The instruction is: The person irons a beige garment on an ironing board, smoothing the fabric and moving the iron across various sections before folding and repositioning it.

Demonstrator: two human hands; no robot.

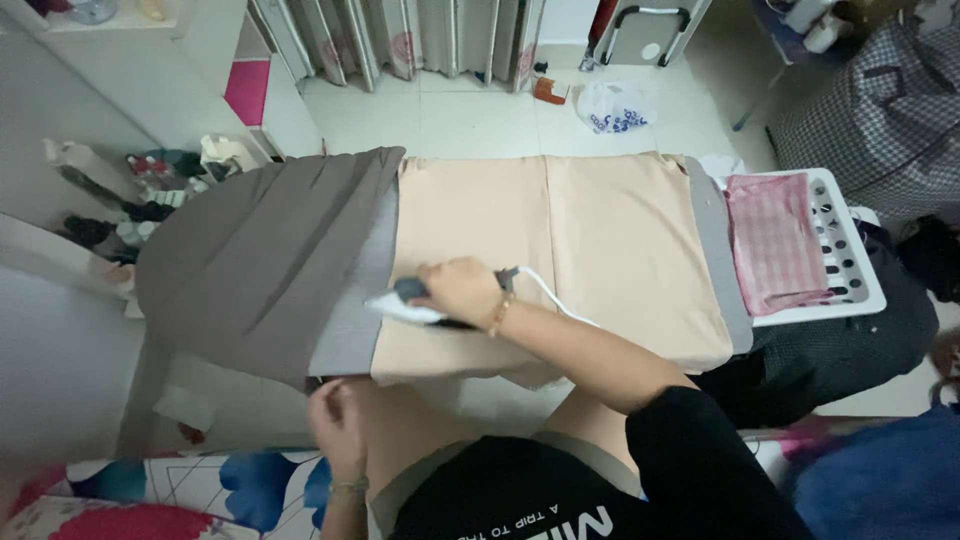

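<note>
The right hand (462, 290) clamps the iron (405, 305) at the beige cloth (600, 250)'s left edge, near the ironing board (345, 330)'s front edge. The left hand (335, 415) pinches the hanging cloth (fingers together); taut fabric and slow strokes would likely help.

The right hand (462, 290) covers most of the iron (405, 303); only its pale tip and dark handle end show. The left hand (335, 420) is blurred at the cloth's (560, 250) near edge, its grip unclear. The board's (345, 330) legs are hidden. The basket (850, 260) lies partly under a pink towel (775, 240).
</note>
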